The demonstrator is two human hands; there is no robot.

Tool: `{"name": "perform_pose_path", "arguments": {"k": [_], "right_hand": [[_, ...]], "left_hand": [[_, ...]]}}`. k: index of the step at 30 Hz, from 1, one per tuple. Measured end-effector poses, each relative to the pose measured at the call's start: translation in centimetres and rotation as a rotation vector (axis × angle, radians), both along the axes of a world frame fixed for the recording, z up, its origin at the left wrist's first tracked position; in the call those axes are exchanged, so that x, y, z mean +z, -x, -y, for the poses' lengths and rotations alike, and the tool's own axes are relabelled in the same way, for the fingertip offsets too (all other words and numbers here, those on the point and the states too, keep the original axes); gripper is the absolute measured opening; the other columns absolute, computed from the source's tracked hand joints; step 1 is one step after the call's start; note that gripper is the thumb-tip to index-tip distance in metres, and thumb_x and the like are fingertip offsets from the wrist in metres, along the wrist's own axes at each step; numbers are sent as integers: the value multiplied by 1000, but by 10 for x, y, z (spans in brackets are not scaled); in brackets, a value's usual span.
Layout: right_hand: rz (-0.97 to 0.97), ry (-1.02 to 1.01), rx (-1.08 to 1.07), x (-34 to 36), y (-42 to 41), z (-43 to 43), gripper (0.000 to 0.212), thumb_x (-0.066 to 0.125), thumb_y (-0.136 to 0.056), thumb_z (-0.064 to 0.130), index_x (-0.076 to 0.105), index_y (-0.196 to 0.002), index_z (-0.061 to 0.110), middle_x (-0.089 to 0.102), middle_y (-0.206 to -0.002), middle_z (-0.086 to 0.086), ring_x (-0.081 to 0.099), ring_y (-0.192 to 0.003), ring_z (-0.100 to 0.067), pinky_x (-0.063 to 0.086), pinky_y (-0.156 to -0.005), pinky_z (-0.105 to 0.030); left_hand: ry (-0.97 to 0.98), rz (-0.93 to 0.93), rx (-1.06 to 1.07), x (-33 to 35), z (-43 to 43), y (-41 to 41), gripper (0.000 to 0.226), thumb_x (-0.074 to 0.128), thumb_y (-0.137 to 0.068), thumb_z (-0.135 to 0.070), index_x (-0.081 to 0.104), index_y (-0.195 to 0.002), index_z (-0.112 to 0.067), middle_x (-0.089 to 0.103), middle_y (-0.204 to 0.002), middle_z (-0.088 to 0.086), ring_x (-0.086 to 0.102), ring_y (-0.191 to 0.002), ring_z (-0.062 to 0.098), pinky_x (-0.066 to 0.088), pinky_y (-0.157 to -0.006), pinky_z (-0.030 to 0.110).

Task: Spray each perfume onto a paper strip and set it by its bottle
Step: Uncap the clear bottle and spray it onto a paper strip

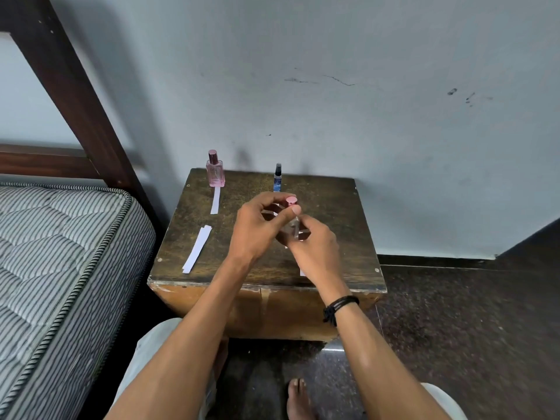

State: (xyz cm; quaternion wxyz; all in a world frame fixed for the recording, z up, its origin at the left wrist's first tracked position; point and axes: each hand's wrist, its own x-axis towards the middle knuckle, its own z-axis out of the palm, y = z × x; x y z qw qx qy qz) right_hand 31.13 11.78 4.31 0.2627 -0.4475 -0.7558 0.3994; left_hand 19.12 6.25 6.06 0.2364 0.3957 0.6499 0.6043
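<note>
Three bottles (215, 174) (277, 180) (291, 202), several paper strips (215, 200)

Clear bottle (296, 229) blurred, largely hidden by hands (257, 228).

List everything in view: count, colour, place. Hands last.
pink bottle: one, pink, upright at the table's back left
blue bottle: one, blue with black sprayer, upright at the table's back middle
held bottle: one, clear with pink cap, above the table's middle
single strip: one, white, flat just in front of the pink bottle
spare strips: at least two, white, overlapping at the table's left front
covered strip: one, white, mostly hidden under the right hand
table: one, dark worn wood, against the wall
mattress: one, grey-striped, left
bed frame: one, dark wood, upper left
wristband: one, black, right wrist
left hand: grips the held bottle's cap
right hand: grips its body
</note>
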Motion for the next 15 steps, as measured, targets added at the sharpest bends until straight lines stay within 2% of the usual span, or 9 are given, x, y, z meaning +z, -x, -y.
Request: {"name": "perform_pose_path", "arguments": {"k": [3, 7, 11, 13, 15], "right_hand": [[34, -1, 24, -1, 2, 0, 27, 76, -86, 51, 70, -102, 30, 66, -89, 18, 59, -79, 1, 47, -64, -25], [111, -18, 50, -3, 5, -3, 28, 76, -86, 54, 69, -101, 32, 66, -91, 17, 63, -82, -8, 39, -59, -23], [148, -18, 56, -2, 4, -6, 30, 75, -85, 56, 72, -105, 34, 61, -88, 19, 60, -81, -8, 40, -60, -22], [135, -7, 43, 0, 3, -7, 32, 75, -84, 58, 72, -103, 33, 60, -85, 21, 56, -76, -2, 42, -63, -26], [87, 13, 26, 2, 0, -10, 32, 75, -83, 60, 72, -99, 32, 63, -85, 21, 57, -78, 2, 45, -67, -28]], "left_hand": [[-13, 28, 19, 0, 1, 3, 25, 80, -86, -33, 77, -108, -24, 76, -97, -6, 71, -92, 10, 55, -83, 26], [-59, 58, 63, 1, 2, 8, 24, 79, -86, -32, 76, -107, -21, 76, -98, -3, 71, -91, 12, 56, -84, 28], [-148, 132, 190, 5, 6, 21, 23, 78, -87, -28, 76, -108, -18, 74, -99, 6, 69, -89, 13, 57, -83, 28], [-113, 123, 254, 4, 8, 30, 24, 79, -87, -26, 76, -109, -18, 75, -97, 5, 69, -87, 12, 58, -83, 30], [13, 66, 261, 1, 11, 39, 23, 80, -86, -27, 76, -108, -23, 76, -95, 0, 71, -89, 15, 58, -86, 34]]}}
